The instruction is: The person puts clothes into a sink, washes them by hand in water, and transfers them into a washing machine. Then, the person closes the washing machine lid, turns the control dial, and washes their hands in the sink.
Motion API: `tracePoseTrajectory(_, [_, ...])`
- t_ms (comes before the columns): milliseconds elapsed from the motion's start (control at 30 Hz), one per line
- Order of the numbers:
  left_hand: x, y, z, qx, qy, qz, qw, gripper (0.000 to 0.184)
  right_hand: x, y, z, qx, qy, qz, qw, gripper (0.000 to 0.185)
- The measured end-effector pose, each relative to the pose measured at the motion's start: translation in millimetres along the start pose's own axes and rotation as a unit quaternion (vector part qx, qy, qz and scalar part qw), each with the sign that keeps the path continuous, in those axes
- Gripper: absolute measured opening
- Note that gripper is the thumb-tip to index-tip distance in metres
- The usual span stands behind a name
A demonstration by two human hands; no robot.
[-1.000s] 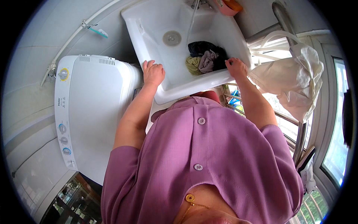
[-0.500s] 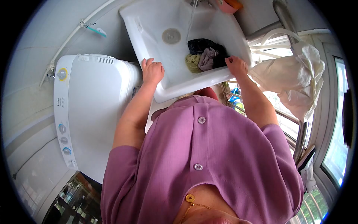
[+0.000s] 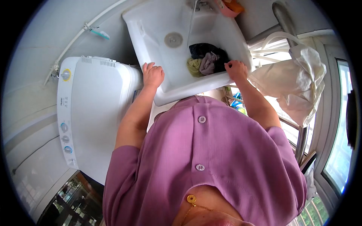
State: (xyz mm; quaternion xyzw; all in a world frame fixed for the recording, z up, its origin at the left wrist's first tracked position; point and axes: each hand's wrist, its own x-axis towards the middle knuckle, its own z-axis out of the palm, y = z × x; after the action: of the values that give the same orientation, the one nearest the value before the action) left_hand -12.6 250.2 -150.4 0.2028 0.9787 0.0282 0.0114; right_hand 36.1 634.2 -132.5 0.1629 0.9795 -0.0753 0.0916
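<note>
My left hand [image 3: 153, 76] rests on the left rim of a white sink [image 3: 171, 92], its fingers curled over the edge. At the front right corner, my right hand [image 3: 236, 70] is closed on the rim, thumb and forefinger bent inward. Close beside those fingers lies a bunched heap of wet-looking clothes in the basin: a dark garment [image 3: 203, 50], a greyish-mauve cloth [image 3: 207, 64] and a yellow-green cloth [image 3: 194, 67]. Neither hand touches the clothes. A thin stream of water [image 3: 191, 26] falls from the tap [image 3: 203, 5] behind them.
A white washing machine [image 3: 98, 113] with dials stands left of the sink. A pink container [image 3: 226, 9] sits at the sink's back right corner. On the right hang a cream-coloured bag [image 3: 290, 79] and a pale hose [image 3: 279, 35], near metal rails and a window. The drain [image 3: 173, 39] shows.
The view has shifted slightly, bringing more of the tap into sight. Both hands stay on the sink's rim, and the clothes lie as before.
</note>
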Motion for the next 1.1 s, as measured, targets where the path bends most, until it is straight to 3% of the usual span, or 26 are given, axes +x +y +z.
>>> tracePoseTrajectory(467, [-7.0,-2.0,20.4,-0.044,0.065,0.094,0.992,0.011,-0.7,8.6,6.8,0.047,0.025,-0.101,0.993,0.025])
tracePoseTrajectory(533, [-16.2,5.7,9.7,-0.06,0.131,0.063,0.988,0.011,-2.2,9.7,6.5,0.07,0.029,-0.105,0.992,0.024])
tracePoseTrajectory(1100, [-23.1,20.1,7.3,0.045,0.032,0.011,0.998,0.012,-3.1,7.1,-3.7,0.087,-0.059,-0.047,0.993,0.026])
